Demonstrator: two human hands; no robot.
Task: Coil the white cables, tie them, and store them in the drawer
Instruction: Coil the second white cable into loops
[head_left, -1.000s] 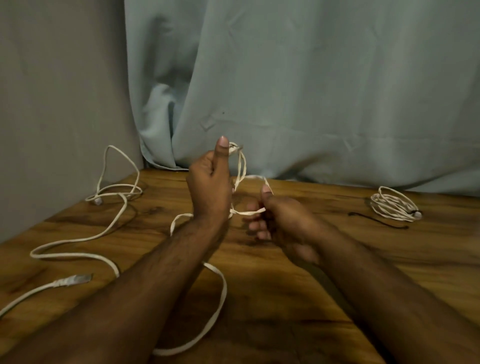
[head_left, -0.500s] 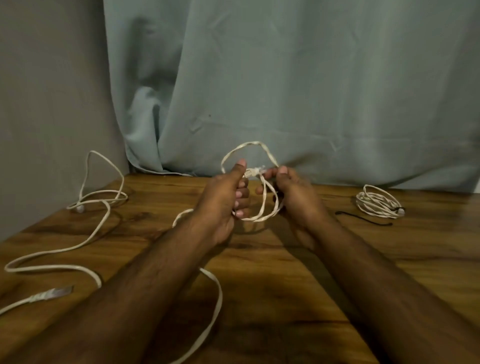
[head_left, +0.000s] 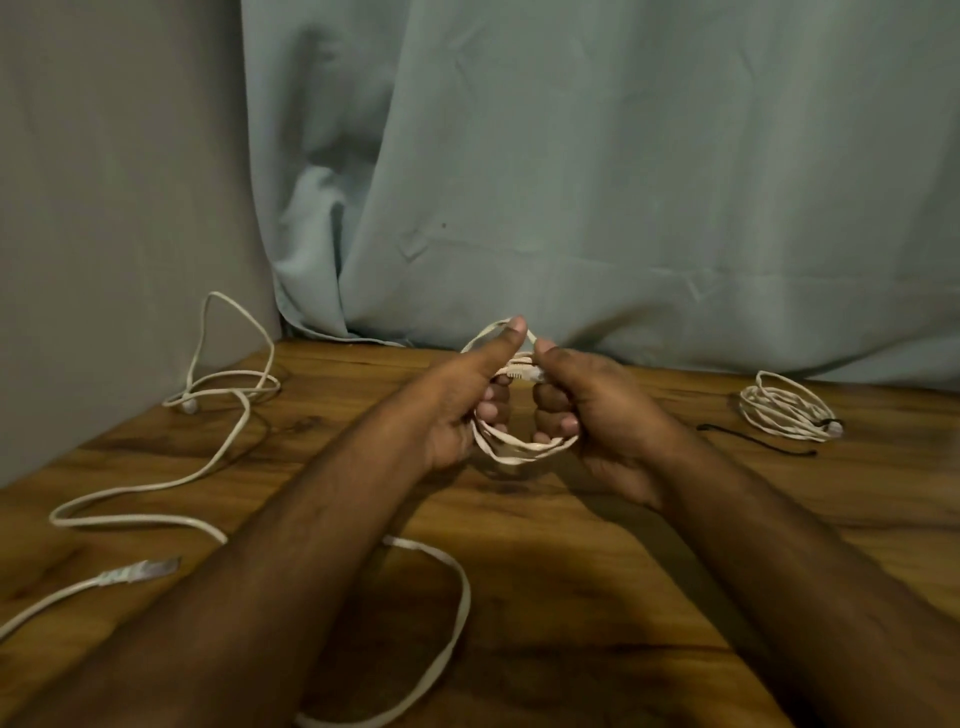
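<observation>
A flat white cable (head_left: 522, 449) hangs in small loops between both hands above the wooden table (head_left: 597, 587). My left hand (head_left: 457, 400) grips the loops, thumb raised along their top. My right hand (head_left: 592, 405) holds the loops' right side and pinches the cable's plug (head_left: 522, 372) between the two hands. The cable's loose length (head_left: 457, 613) runs down under my left forearm and across the table to the left, where it ends in tangled loops (head_left: 228, 389). A coiled, tied white cable (head_left: 787, 408) lies at the right rear.
A black tie (head_left: 753, 439) lies just left of the finished coil. Another cable's end with a plug (head_left: 137, 571) lies at the near left. A grey wall stands at the left and a pale blue curtain (head_left: 571, 182) hangs behind the table. No drawer is visible.
Both hands came together and lowered a little. The loops gathered tighter between them, and my right hand now pinches the plug against the coil.
</observation>
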